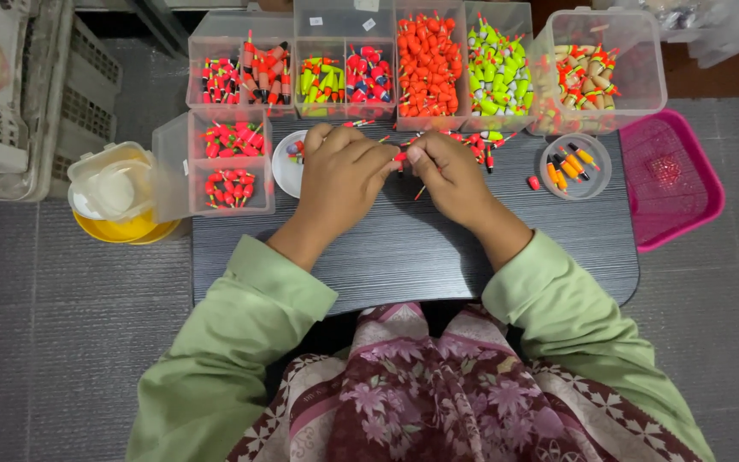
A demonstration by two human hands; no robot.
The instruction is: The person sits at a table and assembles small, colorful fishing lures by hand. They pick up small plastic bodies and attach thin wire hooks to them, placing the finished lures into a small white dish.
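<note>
My left hand [341, 177] and my right hand [445, 174] meet over the middle of a small dark table [404, 257]. Between their fingertips they pinch a small red fishing float [400, 157]; a thin stick [420, 192] pokes out below my right hand. Loose red and green floats [478, 142] lie just beyond my right hand. A small white dish [285, 167] sits partly hidden under my left hand's fingers.
Clear plastic boxes of red, orange and yellow-green floats [428, 67] line the table's far edge, with another box [231, 162] at left. A round clear lid with several floats [575, 164] sits right. A pink tray [671, 175] and yellow tub [117, 205] flank the table.
</note>
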